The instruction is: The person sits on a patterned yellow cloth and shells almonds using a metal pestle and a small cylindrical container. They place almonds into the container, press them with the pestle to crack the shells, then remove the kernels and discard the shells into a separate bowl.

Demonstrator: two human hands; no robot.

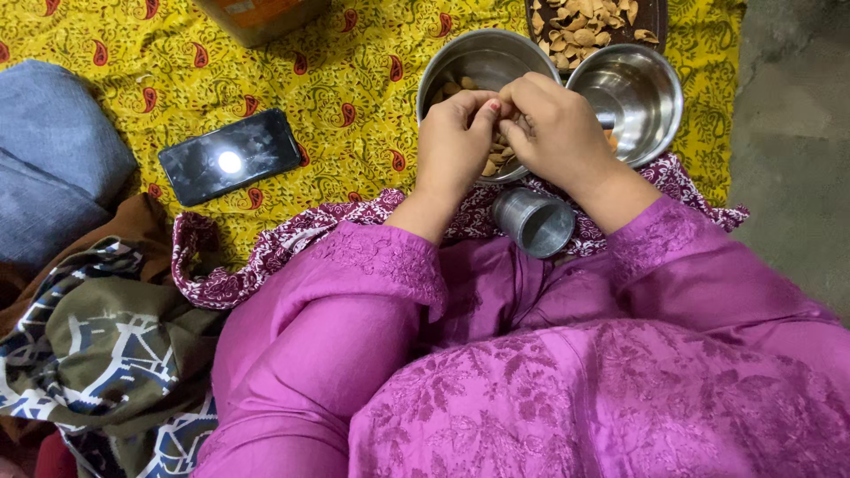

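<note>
Over a steel bowl of nuts, two hands pinch together at one small piece.

Well left of the grip lie folded blue cloth (53, 150) and a black phone (232, 156) on the yellow patterned sheet (354, 80); up-left of it sits an orange-brown box (257, 16), its label cut off. The left hand (453, 142) and right hand (556, 128) meet fingertip to fingertip, closed on a nut (512, 112) too hidden to make out, above the near steel bowl (460, 62) holding pale nuts. Just below the grip lies a small steel cup (534, 223). Right of it stands a second steel bowl (633, 97), nearly bare; beyond, a dark tray (655, 13) holds pale shells.
</note>
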